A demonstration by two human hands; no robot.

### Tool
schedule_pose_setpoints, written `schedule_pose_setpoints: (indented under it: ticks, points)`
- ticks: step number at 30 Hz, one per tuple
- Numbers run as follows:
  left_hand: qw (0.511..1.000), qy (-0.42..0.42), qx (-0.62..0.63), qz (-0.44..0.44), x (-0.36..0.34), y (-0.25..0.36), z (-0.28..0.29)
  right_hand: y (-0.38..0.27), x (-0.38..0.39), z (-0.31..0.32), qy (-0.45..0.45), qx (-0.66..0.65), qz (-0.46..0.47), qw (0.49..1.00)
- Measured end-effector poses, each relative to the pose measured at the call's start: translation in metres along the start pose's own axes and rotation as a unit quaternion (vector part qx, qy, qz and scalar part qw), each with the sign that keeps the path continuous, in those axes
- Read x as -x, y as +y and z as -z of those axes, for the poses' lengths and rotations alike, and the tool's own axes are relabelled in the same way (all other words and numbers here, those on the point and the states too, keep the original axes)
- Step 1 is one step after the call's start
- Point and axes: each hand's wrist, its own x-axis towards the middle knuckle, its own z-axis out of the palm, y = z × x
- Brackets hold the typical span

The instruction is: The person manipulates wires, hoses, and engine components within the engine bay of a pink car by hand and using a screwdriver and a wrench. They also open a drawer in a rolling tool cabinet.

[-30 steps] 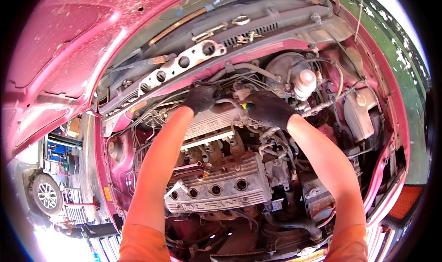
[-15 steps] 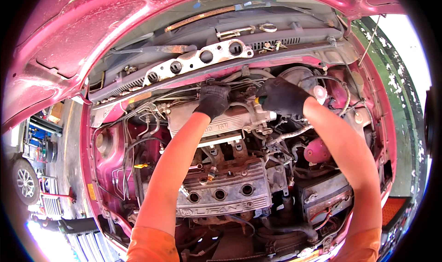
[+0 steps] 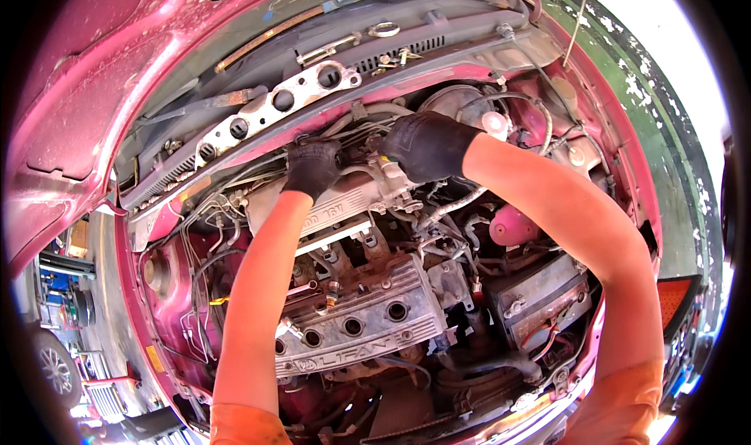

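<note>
Both hands wear black gloves and reach to the back of the engine. My left hand (image 3: 314,167) rests at the rear edge of the grey ribbed intake manifold (image 3: 332,205), its fingers curled and their tips hidden behind it. To its right, my right hand (image 3: 430,147) is closed beside the hoses (image 3: 368,124) along the firewall. A small yellow piece shows by its fingers; what they grip is hidden. In front of the manifold lies the grey valve cover (image 3: 368,316) with several round holes. A ring-ended spanner (image 3: 301,289) lies near its rear edge.
A metal flange plate (image 3: 262,114) with several holes lies on the cowl, near loose bolts (image 3: 403,57) and a ring clamp (image 3: 383,29). The raised pink hood (image 3: 86,77) hangs at upper left. A battery (image 3: 540,304) sits at right, beside cables and a round brake booster (image 3: 454,100).
The view has turned, so the engine bay sits tilted and farther left. Both hands stay at the rear of the manifold, with little visible shift against the engine.
</note>
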Motion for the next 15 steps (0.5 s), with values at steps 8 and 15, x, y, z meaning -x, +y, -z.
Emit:
schedule_pose_setpoints:
  ticks: [8, 15]
  points:
    - [0.989, -0.102, -0.109, 0.004, -0.026, -0.006, 0.002, -0.005, 0.003, 0.002, 0.019, -0.065, -0.043, 0.997]
    - [0.981, -0.116, -0.152, -0.041, -0.026, -0.008, 0.009, -0.002, -0.002, -0.043, 0.076, -0.068, -0.036, 0.994]
